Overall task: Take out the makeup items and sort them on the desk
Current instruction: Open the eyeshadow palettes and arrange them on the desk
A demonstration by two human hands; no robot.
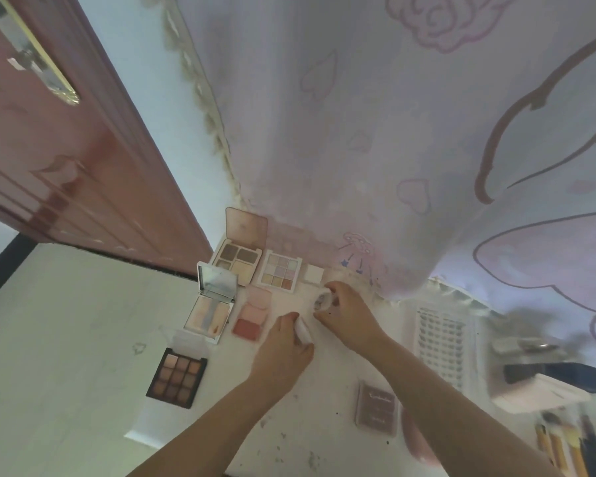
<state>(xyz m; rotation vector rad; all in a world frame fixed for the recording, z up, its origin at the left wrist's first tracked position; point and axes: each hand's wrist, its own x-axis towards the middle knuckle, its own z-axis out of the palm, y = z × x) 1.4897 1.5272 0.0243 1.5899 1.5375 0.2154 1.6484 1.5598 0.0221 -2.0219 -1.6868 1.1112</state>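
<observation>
On the white desk [324,438] my left hand [283,352] grips a small white tube [303,331]. Just beyond it my right hand [348,316] holds a small round jar [323,300] near the curtain's hem. Several open palettes lie to the left: a brown eyeshadow palette [237,261] with its lid up, a pastel nine-pan palette [282,274], a mirrored highlighter compact [210,313], a pink blush palette [253,316] and a dark nine-pan palette [177,376]. A small white square [313,273] lies beside the pastel palette.
A pink-and-lilac printed curtain [410,139] hangs over the desk's far edge. A white lash tray [443,342], a mauve box [377,407], a white case [537,395] and brushes [565,445] lie to the right. A reddish door [69,166] stands at left.
</observation>
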